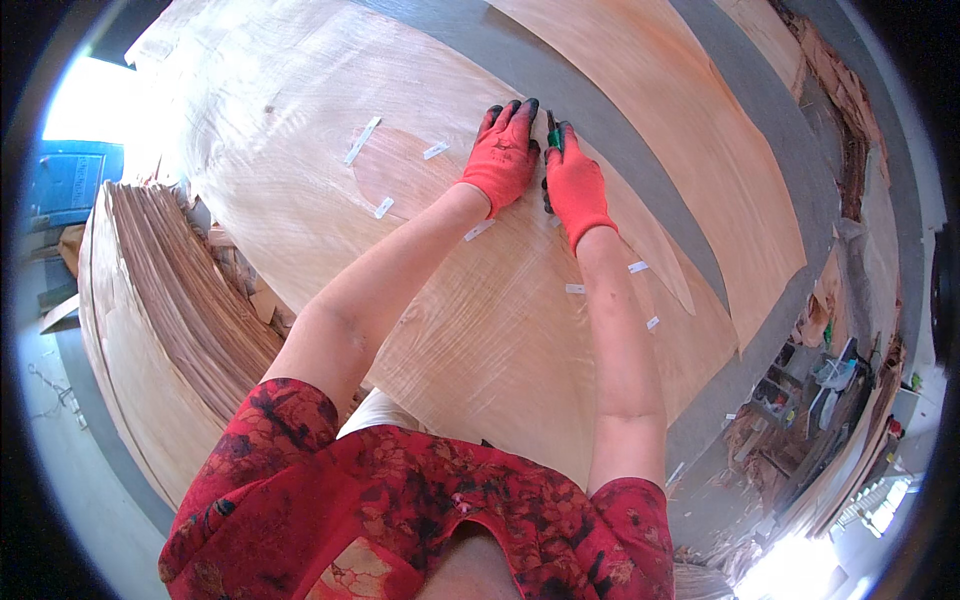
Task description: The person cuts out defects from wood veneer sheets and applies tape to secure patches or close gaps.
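A large pale sheet of wood veneer [480,315] spreads before me, with short white tape strips [575,289] stuck on it in several places. A pinkish patch of veneer [397,172] lies within the sheet, taped at its edges. My left hand [504,154], in a red glove with black fingertips, presses on the veneer with the fingers pointing away from me. Just to its right my right hand [576,180], gloved alike, grips a knife with a green handle [555,139]. The dark tip points away from me, near the sheet's edge.
Right of the sheet, another veneer sheet [675,142] lies on the grey table [637,135]. A tall stack of veneer [180,292] stands at my left. Wood scraps and a compartment box [772,397] holding small items lie at the right. A blue panel [79,180] is far left.
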Motion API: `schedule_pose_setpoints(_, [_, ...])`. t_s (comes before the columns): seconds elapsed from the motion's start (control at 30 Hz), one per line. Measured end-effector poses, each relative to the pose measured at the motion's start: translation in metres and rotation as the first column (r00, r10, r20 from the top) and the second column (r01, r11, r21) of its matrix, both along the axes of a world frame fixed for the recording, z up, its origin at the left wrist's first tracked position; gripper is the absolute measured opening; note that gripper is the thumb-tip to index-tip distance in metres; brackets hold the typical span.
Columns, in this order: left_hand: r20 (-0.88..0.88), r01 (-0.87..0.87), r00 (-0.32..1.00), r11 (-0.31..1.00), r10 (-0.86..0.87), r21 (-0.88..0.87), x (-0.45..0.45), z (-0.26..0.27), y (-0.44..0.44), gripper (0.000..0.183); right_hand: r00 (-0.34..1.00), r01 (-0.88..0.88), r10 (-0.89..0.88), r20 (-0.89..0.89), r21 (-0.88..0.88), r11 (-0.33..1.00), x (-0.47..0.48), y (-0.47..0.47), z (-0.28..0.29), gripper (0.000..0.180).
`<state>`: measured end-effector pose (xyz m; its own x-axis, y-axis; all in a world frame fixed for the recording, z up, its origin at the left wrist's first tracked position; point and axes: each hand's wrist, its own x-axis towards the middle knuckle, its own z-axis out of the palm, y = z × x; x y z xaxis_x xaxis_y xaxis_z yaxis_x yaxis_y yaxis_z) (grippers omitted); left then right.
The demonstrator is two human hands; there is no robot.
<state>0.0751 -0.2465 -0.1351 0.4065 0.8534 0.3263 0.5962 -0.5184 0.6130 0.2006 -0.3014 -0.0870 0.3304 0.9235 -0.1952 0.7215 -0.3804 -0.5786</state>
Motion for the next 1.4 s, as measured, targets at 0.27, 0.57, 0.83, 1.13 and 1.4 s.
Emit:
schedule_pose_setpoints(0.27, [-0.080, 0.014, 0.997, 0.994, -0.006, 0.106, 0.008, -0.012, 0.002, 0.054, 0.992, -0.038, 0.042, 0.118, -0.032, 0.999, 0.001, 0.012, -0.011, 0.054])
schedule_pose_setpoints(0.57, [-0.187, 0.006, 0.982, 0.983, 0.028, 0.181, 0.000, -0.013, 0.004, 0.053, 0.970, -0.151, 0.186, 0.160, -0.206, 0.967, 0.021, -0.043, 0.005, 0.050])
schedule_pose_setpoints(0.83, [-0.053, 0.308, 0.951, 0.943, -0.304, 0.124, 0.008, 0.007, -0.011, 0.057, 0.971, -0.167, 0.184, 0.154, -0.118, 0.979, 0.029, -0.046, -0.002, 0.051])
schedule_pose_setpoints(1.13, [-0.269, 0.289, 0.933, 0.942, -0.237, 0.172, 0.010, -0.005, -0.014, 0.048, 0.899, -0.350, 0.397, 0.186, -0.240, 0.905, 0.086, -0.057, 0.012, 0.046])
schedule_pose_setpoints(1.4, [-0.286, 0.283, 0.931, 0.944, -0.226, 0.172, 0.005, -0.005, -0.015, 0.047, 0.859, -0.483, 0.511, -0.023, -0.365, 0.796, 0.160, -0.066, 0.051, 0.053])
